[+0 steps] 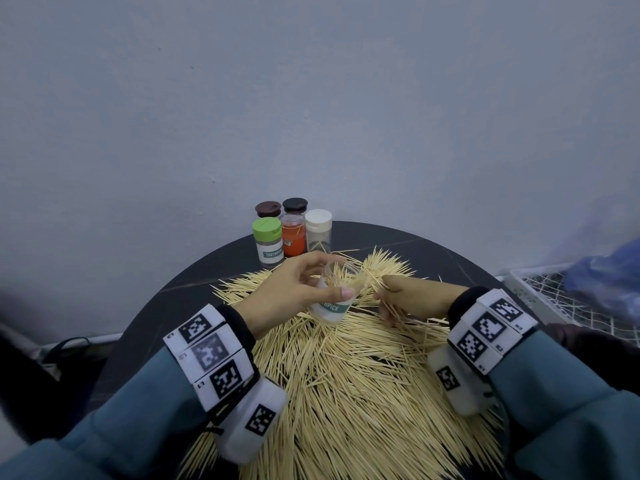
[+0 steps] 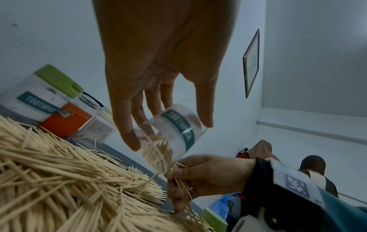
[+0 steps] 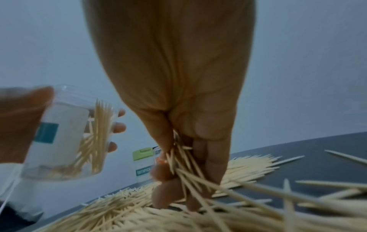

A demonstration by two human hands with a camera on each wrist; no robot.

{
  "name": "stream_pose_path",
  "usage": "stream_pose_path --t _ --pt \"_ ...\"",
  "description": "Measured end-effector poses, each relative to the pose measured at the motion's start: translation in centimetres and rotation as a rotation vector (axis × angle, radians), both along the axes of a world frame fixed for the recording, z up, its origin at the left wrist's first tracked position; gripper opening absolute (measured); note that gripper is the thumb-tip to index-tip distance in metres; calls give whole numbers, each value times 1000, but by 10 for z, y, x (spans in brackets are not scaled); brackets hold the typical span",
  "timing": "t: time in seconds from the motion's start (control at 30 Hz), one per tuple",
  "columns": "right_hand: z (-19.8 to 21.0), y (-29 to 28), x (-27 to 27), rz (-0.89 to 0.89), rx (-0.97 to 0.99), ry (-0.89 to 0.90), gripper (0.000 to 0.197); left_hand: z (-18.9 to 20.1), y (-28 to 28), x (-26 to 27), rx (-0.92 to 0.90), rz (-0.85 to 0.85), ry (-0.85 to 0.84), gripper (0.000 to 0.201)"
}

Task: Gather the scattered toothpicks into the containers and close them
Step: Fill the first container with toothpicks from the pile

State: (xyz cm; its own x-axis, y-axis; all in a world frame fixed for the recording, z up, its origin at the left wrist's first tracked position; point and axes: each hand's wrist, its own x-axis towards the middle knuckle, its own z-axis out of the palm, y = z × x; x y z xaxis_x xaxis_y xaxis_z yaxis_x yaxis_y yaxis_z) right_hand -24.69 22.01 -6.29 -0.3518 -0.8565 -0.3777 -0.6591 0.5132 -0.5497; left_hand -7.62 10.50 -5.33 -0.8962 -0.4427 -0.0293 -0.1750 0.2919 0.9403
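My left hand [image 1: 294, 289] grips a clear open toothpick container [image 1: 334, 296] with a teal label, tilted above the pile; it holds some toothpicks. The container [image 2: 174, 135] sits between thumb and fingers in the left wrist view. My right hand [image 1: 405, 299] is just to its right and pinches a bundle of toothpicks [image 3: 188, 169], their ends fanning down onto the pile. A large heap of loose toothpicks [image 1: 346, 382] covers the dark round table [image 1: 194, 278].
At the table's far edge stand a green-lidded container [image 1: 267, 244], an orange-labelled open one [image 1: 293, 239] and a white-lidded one [image 1: 318, 233]. Two dark lids [image 1: 281, 207] lie behind them. A grey wall is close behind. A white mesh crate [image 1: 568, 299] with a blue bag sits to the right.
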Motion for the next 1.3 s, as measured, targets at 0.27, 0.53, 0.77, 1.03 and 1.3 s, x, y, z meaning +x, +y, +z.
stream_pose_path --t 0.27,0.53,0.77,1.03,1.3 --pt "-2 -8 -1 -130 -322 -440 21 -1 -1 0 -1 6 -2 56" --pt "16 -14 6 -192 -790 -831 28 -1 3 -1 -7 -4 -26 52" --pt "20 -10 23 -117 -1000 -824 23 -2 12 -7 40 -45 -47 42" --pt "11 -5 40 -44 -878 -639 19 4 9 -3 99 15 75 46" --pt "7 -7 41 -7 -840 -610 20 3 7 -2 76 29 50 67"
